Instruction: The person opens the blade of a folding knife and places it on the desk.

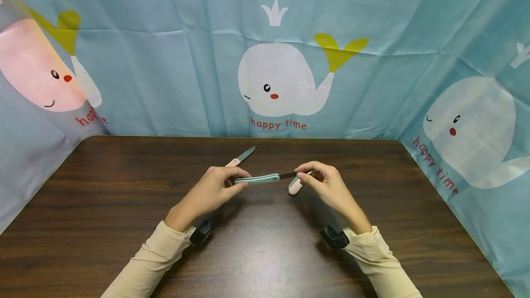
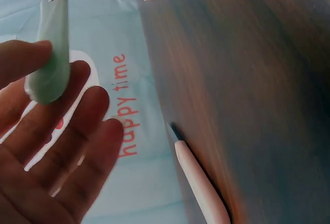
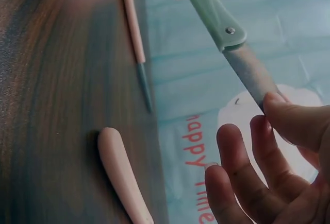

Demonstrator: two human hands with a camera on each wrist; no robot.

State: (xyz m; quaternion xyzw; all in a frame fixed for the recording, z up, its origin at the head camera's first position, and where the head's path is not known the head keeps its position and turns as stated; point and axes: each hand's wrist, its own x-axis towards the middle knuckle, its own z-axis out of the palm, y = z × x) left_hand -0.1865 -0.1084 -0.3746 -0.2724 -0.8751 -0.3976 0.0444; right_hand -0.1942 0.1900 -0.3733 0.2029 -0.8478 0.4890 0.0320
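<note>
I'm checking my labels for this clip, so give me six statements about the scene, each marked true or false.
1. The left hand holds the green knife by its handle. True.
2. The right hand pinches the green knife's blade. True.
3. The green knife is lying flat on a surface. False: both hands hold it above the table.
4. The pink-handled knife just beyond the left hand is folded shut. False: its blade is out.
5. The blue curtain bears the words "happy time". True.
6. Only one pink handle is in view. False: a second pink handle lies near the right hand.
</note>
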